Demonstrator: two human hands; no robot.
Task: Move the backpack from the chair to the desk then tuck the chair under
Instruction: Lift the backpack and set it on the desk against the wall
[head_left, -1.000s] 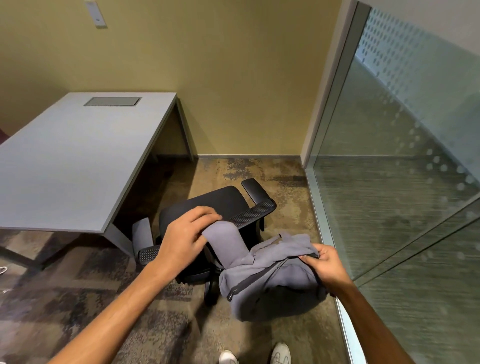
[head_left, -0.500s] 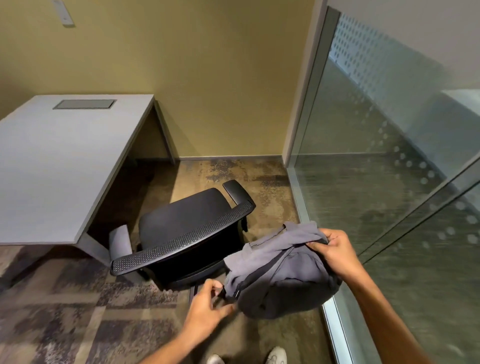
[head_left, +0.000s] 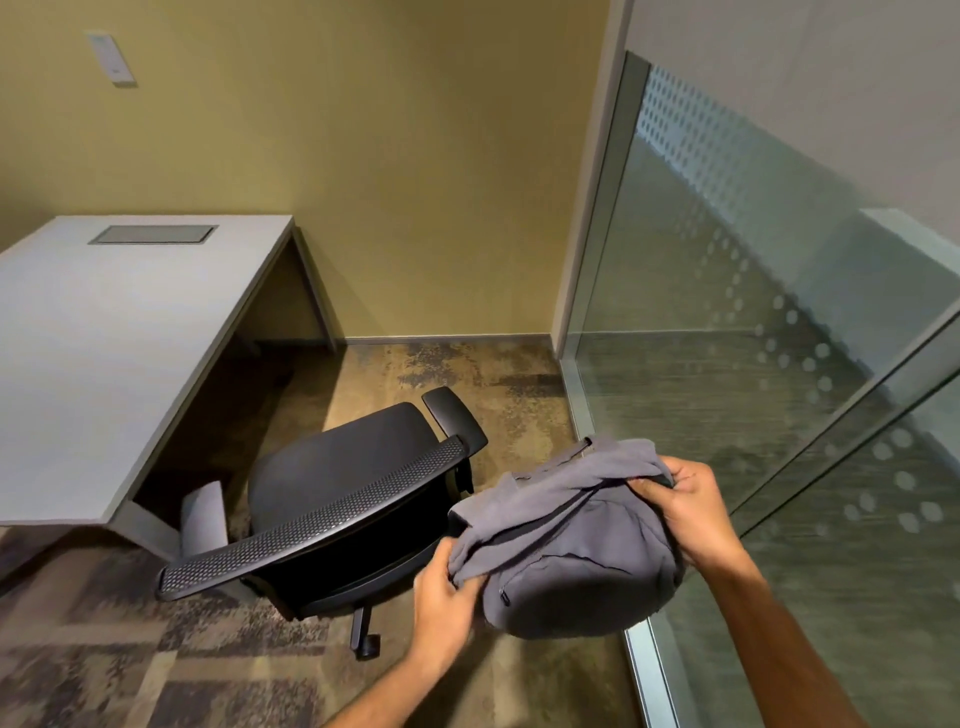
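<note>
A grey backpack (head_left: 571, 551) hangs in the air to the right of the black office chair (head_left: 343, 467), off its seat. My left hand (head_left: 447, 592) grips the backpack's lower left edge. My right hand (head_left: 685, 504) is shut on its top right fabric. The chair's seat is bare and its mesh back faces me, turned away from the pale grey desk (head_left: 104, 332) at the left.
A glass partition (head_left: 753, 364) with a metal floor rail runs close along the right. A yellow wall closes the far side. The desk has a cable hatch (head_left: 150, 235) near its back edge. Patterned carpet lies between me and the desk.
My left hand left the chair's back and took hold of the backpack's lower edge. The backpack has come off the chair to the right, now held by both hands.
</note>
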